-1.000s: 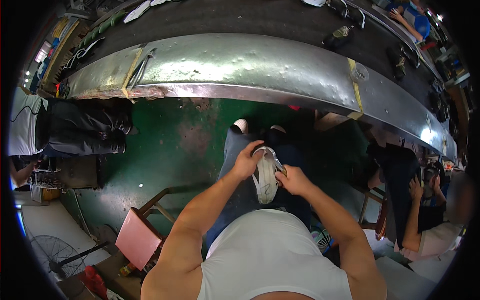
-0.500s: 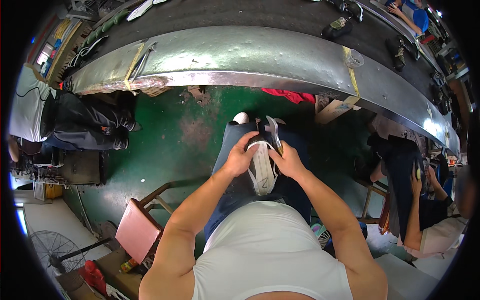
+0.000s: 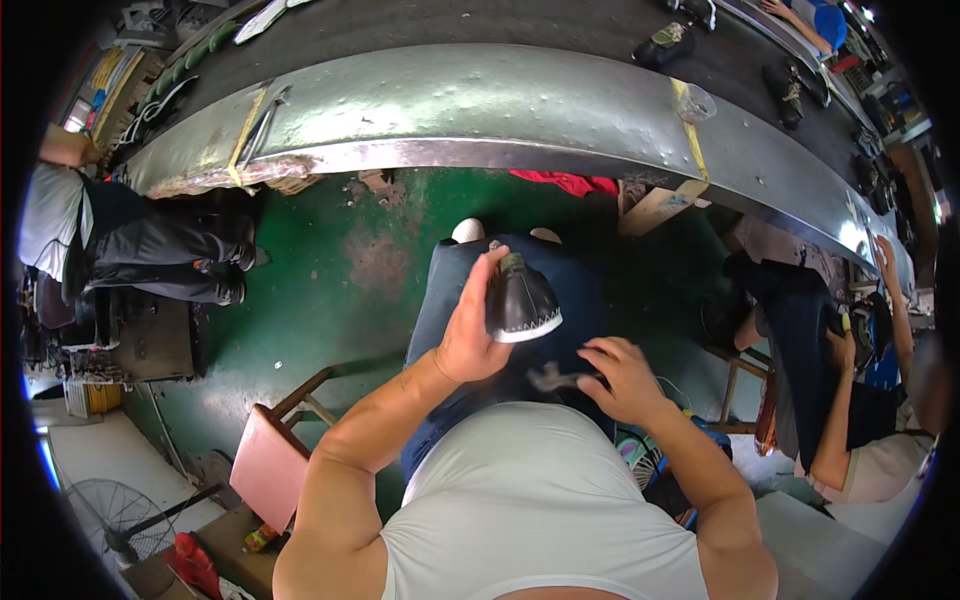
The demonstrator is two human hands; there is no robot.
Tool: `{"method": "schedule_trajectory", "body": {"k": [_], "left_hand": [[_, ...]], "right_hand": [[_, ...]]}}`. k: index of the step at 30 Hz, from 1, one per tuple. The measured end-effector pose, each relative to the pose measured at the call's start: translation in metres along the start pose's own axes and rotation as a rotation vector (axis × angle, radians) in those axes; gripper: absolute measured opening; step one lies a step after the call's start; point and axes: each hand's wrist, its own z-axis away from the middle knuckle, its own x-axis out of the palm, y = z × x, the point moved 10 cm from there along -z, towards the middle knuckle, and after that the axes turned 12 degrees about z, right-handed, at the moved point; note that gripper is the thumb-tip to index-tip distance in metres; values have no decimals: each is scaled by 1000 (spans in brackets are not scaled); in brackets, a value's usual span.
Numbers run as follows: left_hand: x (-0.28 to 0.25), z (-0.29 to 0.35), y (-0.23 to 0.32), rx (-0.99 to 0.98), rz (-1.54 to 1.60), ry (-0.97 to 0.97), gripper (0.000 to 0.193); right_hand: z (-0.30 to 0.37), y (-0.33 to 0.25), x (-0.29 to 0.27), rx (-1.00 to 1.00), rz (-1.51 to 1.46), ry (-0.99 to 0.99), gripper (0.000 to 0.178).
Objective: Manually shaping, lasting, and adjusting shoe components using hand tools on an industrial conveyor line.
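Above my lap, my left hand (image 3: pixel 472 325) is closed around a black shoe (image 3: pixel 522 300). Its toe points toward me, with white zigzag stitching and a white edge along the toe; a greenish patch shows near its far end. The underside is turned out of sight. To the right and nearer my body, my right hand (image 3: pixel 628 382) is apart from the shoe. A small metal hammer (image 3: pixel 552 378), its head smeared by motion, sticks out leftward from between the thumb and fingers of that hand. The fingers are partly bent, and most of the handle is hidden.
A metal-edged bench (image 3: pixel 420 110) with a dark top crosses ahead, bearing black shoes (image 3: pixel 663 45). Co-workers stand or sit at left and right. A pink-seated chair (image 3: pixel 268 465) is at my left, a fan (image 3: pixel 118 525) behind it. Red cloth (image 3: pixel 565 183) lies under the bench.
The shoe has turned from its white underside facing up to its black upper showing, now in my left hand alone. My right hand has moved off it, toward my body, with the hammer.
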Motion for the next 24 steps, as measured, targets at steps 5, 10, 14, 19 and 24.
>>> {"method": "schedule_trajectory", "body": {"k": [5,10,14,19,24], "left_hand": [[50,32,-25,-77,-111,-340,105],[48,35,-30,-293,-45,-249,88],[34,54,-66,-613,268,252,64],[36,65,-80,-673,186,251,64],[42,75,-87,-674,399,336,61]], "right_hand": [[-12,1,106,831,-1524,-578,60],[-24,-5,120,841,-1624,-489,51],[-19,-4,128,945,-1651,-418,46],[-10,-7,127,1075,-1325,-265,44],[4,-3,130,1195,-1340,-149,41]]}}
